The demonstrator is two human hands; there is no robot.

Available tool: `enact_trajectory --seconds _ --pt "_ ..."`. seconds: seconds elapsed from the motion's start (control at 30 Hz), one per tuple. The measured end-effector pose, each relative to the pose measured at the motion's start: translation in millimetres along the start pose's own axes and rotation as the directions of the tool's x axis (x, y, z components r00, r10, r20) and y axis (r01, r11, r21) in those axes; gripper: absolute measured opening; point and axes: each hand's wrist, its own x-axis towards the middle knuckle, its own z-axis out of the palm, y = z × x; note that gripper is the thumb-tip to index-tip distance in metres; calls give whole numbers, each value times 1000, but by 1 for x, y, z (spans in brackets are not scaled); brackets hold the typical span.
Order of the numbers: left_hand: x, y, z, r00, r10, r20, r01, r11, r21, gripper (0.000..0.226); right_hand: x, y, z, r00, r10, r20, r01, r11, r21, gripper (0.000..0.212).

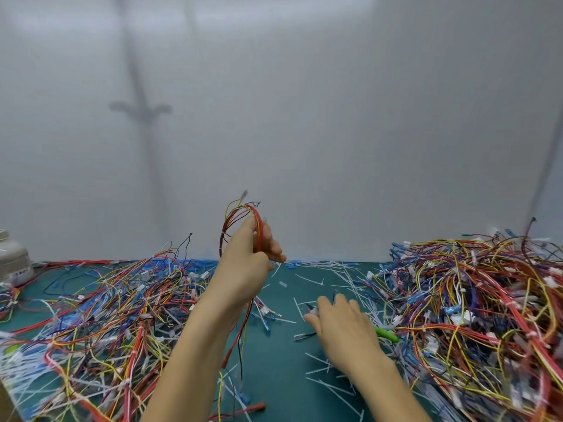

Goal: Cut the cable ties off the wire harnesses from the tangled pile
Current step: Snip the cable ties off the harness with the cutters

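Your left hand point(246, 257) is raised above the middle of the bench's far edge. Its fingers point(274, 254) are clamped round a looped harness of red and yellow wires point(240, 213), and the harness's loose tails hang down past your wrist towards the bench. Your right hand point(344, 324) sits low on the dark green bench point(280, 354), right of centre. Its fingers are curled tight over a pair of green-handled cutters point(387, 335) (only the handle end and a hint of grey tip show).

The tie on the raised loop is too small to pick out. To do this step well:

- Turn the loop in your left hand until its tie faces you.
- Bring the cutters up to it, not the harness down into the clutter.
- Slip one blade under the strap alone, beside the tie's head, so no wire sits between the blades.
- Keep your left fingers clear of the cut.

Counted:

- Two hands.
- One harness held.
- One pair of cutters.
- Two tangled piles of many-coloured wire, the left pile point(106, 315) along the bench's left side and the right pile point(472, 300) along its right side.
- One white container point(15, 263) at the left edge.
- Cut white cable-tie strips point(310, 280) littering the middle, too many to count.
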Motion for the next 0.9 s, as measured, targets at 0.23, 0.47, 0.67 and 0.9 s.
enact_trajectory --seconds 0.23,0.47,0.67,0.9 --pt "1 1 6 999 -40 31 39 999 25 49 -1 -5 5 999 -36 -17 35 996 -85 39" --pt "4 0 9 986 -167 19 168 985 -42 49 0 -8 9 999 -30 -28 26 990 -136 40" --pt "1 -5 11 995 -93 -36 86 985 -150 31 -2 -10 5 999 -40 -32 38 997 -72 22" --pt "-11 3 13 974 -49 221 60 997 -45 15 0 -16 -30 957 152 -248 75 694 716 28"
